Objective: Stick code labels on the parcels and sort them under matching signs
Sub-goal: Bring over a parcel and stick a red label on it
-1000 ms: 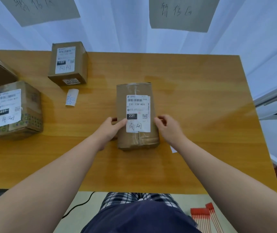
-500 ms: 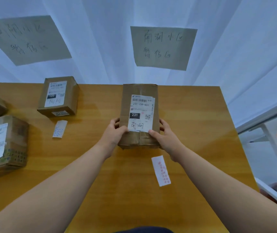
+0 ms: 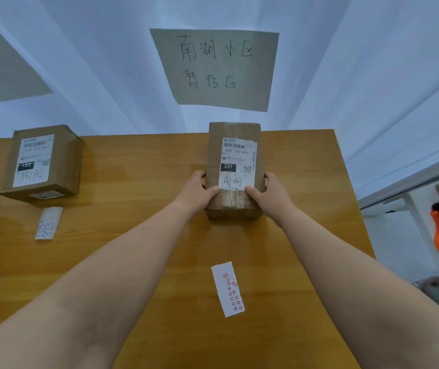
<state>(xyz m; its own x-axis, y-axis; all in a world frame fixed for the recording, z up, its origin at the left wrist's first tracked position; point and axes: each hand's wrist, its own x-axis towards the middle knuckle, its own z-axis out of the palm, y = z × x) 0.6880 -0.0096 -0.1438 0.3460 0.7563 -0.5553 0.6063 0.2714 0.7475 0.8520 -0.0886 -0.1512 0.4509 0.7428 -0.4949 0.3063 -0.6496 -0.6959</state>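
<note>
Hands: left hand [image 3: 197,191], right hand [image 3: 268,194] clasp parcel [image 3: 234,171] | pushed farther, under sign [image 3: 218,67]

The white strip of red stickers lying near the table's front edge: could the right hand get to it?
Probably yes. The white strip of red stickers lies bare on the wooden table, uncovered. The right hand would first have to release the brown cardboard parcel.
</note>
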